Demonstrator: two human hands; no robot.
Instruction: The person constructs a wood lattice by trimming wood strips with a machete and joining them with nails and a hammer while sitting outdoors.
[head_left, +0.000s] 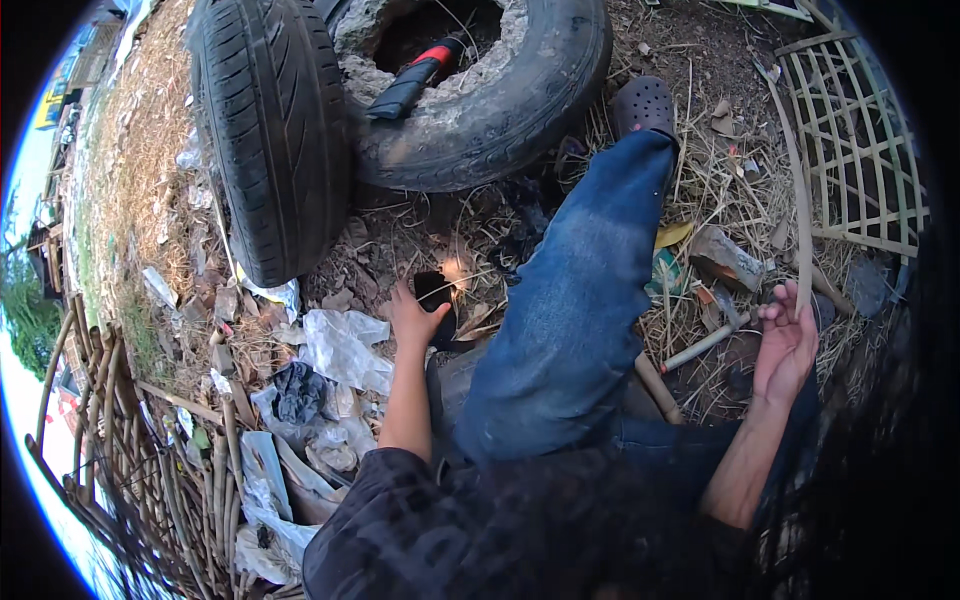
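Note:
My left hand [411,319] is low over the ground beside my left knee, its thumb across a black curved object [433,290] whose kind I cannot make out. Part of the fingers is hidden. My right hand [786,345] is turned palm up on the right, fingers curled at the lower end of a long pale bamboo strip [796,190]. The strip runs away from me along the edge of a woven bamboo lattice [855,140]. A black and red tool handle or sheath [415,82] rests on the lying tyre [480,150], apart from both hands.
Another tyre [270,140] stands upright at the far left. Plastic bags [345,350] and bamboo poles [110,430] lie on the left. My bent leg in jeans [570,310] takes up the middle. A broken brick [727,258] and a bamboo piece [705,343] are near my right hand.

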